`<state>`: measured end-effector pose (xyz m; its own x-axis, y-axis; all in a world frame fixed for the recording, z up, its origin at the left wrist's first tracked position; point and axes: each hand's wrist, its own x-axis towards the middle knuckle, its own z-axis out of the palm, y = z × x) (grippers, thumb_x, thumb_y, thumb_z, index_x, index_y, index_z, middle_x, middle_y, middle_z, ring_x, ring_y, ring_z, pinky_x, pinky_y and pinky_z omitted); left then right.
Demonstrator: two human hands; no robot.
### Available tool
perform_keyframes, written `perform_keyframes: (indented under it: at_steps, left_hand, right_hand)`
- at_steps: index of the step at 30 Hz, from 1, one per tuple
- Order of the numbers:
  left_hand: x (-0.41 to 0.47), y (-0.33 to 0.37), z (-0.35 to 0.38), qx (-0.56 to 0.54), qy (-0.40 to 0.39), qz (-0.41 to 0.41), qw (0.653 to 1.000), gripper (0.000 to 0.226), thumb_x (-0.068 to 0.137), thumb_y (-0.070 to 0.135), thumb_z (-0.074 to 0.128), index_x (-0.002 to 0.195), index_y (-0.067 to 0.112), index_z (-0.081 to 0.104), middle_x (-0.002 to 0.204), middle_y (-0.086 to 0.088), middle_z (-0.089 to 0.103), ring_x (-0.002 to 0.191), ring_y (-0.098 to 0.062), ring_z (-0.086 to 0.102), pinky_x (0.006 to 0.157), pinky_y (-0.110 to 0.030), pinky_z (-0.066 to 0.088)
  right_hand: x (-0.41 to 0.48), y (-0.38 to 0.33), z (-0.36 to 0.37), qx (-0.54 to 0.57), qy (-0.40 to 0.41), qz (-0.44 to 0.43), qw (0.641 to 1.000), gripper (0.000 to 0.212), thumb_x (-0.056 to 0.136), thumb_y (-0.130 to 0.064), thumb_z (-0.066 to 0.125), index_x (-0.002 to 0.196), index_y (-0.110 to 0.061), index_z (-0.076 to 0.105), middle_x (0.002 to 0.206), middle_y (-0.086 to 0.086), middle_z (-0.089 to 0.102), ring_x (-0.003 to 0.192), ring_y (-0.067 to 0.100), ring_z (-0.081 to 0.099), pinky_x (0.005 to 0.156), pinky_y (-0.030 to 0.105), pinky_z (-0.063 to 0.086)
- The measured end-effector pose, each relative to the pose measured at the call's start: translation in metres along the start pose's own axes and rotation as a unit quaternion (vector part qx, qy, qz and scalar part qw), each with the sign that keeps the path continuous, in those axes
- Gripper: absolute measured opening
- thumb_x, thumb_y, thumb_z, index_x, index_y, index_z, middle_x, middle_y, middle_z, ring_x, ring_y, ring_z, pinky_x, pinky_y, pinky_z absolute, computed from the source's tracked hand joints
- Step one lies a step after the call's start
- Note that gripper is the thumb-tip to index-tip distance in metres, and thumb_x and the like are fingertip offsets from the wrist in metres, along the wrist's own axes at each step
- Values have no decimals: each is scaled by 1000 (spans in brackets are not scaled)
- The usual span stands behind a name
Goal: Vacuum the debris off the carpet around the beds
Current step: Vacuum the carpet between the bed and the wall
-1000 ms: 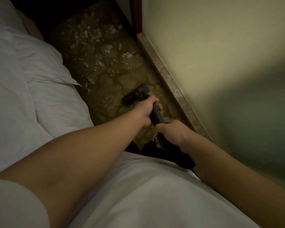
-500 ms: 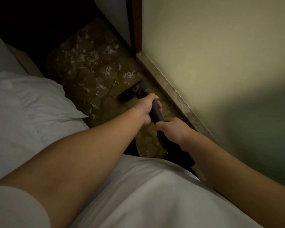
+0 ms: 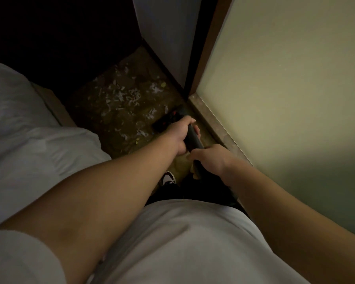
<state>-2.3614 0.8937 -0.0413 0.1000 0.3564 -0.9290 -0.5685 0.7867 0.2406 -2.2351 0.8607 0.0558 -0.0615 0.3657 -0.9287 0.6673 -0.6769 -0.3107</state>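
Debris of pale shredded scraps (image 3: 123,99) is seen scattered over the dark patterned carpet (image 3: 115,144), in the narrow strip between bed and wall, toward twelve o'clock from the person. At nine o'clock the bed with rumpled white sheets (image 3: 39,144) is found, its edge bordering the littered strip. Further right, the black vacuum wand (image 3: 194,140) is gripped by both hands: the left hand (image 3: 179,138) is closed around it higher up, toward the floor head, and the right hand (image 3: 211,160) is closed around it lower, nearer the body. The black floor head with a red mark (image 3: 166,121) is set on the carpet at the near edge of the litter, close to the stone skirting (image 3: 209,124) under the cream wall (image 3: 285,99) at three o'clock. The sweeping step is judged to be under way, with most scraps uncollected. A push toward twelve o'clock, then across toward the bed, is called for next.
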Motion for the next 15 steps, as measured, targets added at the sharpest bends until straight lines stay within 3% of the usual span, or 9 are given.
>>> perform_keyframes:
  at_steps: [9,15]
  left_hand:
    - [24,106,-16,-41,51,15,998,18,88,26,68,87,11,58,67,-2,59,66,-19,59,68,-36,51]
    - [32,174,-17,-48,67,54,995,18,92,27,65,95,10,60,66,-3,60,63,-19,60,66,-35,54]
  right_hand:
    - [48,-108,-18,-45,-55,-32,997,31,93,-34,72,94,-4,78,84,13,80,84,31,79,85,41,65]
    - [74,-182,-34,-93,-54,-41,993,31,91,-36,75,97,-5,75,90,13,79,72,24,72,67,33,60]
